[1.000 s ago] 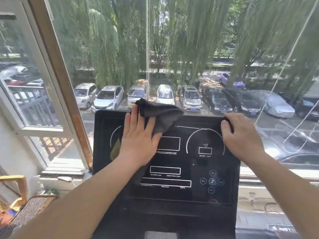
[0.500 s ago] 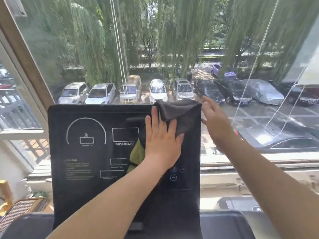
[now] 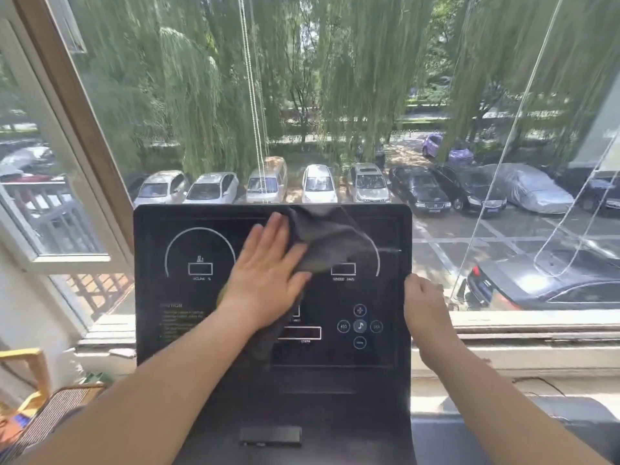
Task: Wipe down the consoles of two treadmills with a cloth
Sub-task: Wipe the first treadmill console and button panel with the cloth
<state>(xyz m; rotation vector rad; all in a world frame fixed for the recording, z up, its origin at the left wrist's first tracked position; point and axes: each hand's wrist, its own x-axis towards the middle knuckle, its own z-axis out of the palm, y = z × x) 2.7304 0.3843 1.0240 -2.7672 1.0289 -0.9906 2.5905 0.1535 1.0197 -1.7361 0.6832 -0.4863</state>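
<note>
My left grip (image 3: 265, 273) lies flat, fingers straight and together, pressing the dark grey cloth (image 3: 332, 239) onto the upper middle of the black treadmill console (image 3: 151, 229). The cloth bunches out past my fingertips toward the speed dial and the console's top edge. My right grip (image 3: 424, 303) is curled round the console's right edge, level with the round music buttons (image 3: 360, 326). Behind the console, a window (image 3: 100, 182) looks over a row of parked cars (image 3: 318, 182).
</note>
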